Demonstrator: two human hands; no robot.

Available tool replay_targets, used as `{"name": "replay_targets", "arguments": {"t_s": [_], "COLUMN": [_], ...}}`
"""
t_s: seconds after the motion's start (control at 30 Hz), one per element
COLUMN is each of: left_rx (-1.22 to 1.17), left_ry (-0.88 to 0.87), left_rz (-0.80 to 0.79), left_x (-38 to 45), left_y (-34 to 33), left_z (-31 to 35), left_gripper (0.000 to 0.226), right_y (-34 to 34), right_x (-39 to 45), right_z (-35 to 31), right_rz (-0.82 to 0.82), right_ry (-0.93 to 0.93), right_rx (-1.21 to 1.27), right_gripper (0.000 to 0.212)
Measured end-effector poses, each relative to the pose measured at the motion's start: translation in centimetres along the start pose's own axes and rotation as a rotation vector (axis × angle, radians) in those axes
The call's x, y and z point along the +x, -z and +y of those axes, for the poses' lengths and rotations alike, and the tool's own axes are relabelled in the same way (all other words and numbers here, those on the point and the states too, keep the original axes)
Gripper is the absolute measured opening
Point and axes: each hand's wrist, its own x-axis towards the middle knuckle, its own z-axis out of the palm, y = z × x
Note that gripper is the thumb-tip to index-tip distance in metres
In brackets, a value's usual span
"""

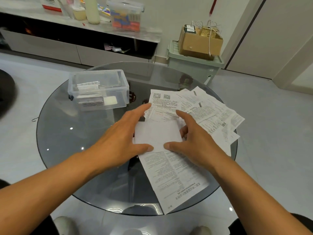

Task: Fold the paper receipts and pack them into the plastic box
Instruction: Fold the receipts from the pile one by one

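Note:
A folded white receipt [156, 135] lies on the round glass table [76, 133], blank side up, on top of other printed sheets. My left hand [122, 138] presses its left edge, thumb on the lower edge. My right hand [196, 139] holds its right side, thumb on the lower edge and index finger stretched over the sheet behind. Several unfolded receipts [211, 112] fan out to the right. A long printed sheet [172, 177] reaches to the near table edge. The clear plastic box [98, 89] stands open at the back left with a few folded receipts inside.
A low cabinet [81, 31] with bottles and a lidded container stands behind the table. A green storage bin [194, 65] carrying a cardboard box sits on the floor at the back right. A dark object [6, 92] lies at the left edge.

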Motion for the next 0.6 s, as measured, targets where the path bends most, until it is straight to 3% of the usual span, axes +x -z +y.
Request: {"name": "replay_targets", "arguments": {"t_s": [0.17, 0.3, 0.43, 0.5, 0.6], "left_rx": [0.505, 0.662, 0.748, 0.741, 0.682], "left_ry": [-0.298, -0.363, -0.385, -0.373, -0.348], "left_rz": [-0.092, -0.145, -0.166, -0.183, -0.188], "left_x": [-0.1, 0.1, 0.5, 0.3, 0.2], "left_y": [1.2, 1.4, 1.6, 1.6, 1.6], "left_z": [-0.5, -0.2, 0.8, 1.0, 1.0], "left_gripper": [0.076, 0.067, 0.058, 0.065, 0.079], "right_y": [0.9, 1.4, 0.8, 0.5, 0.1], "right_x": [-0.2, -0.7, -0.9, -0.8, -0.5], "right_z": [0.6, 0.6, 0.3, 0.4, 0.4], "right_rz": [-0.115, -0.246, -0.147, -0.08, 0.031], "right_ry": [0.049, 0.091, 0.173, 0.222, 0.247], "right_rx": [-0.073, -0.177, -0.283, -0.34, -0.234], "right_gripper": [0.078, 0.078, 0.066, 0.056, 0.029]}}
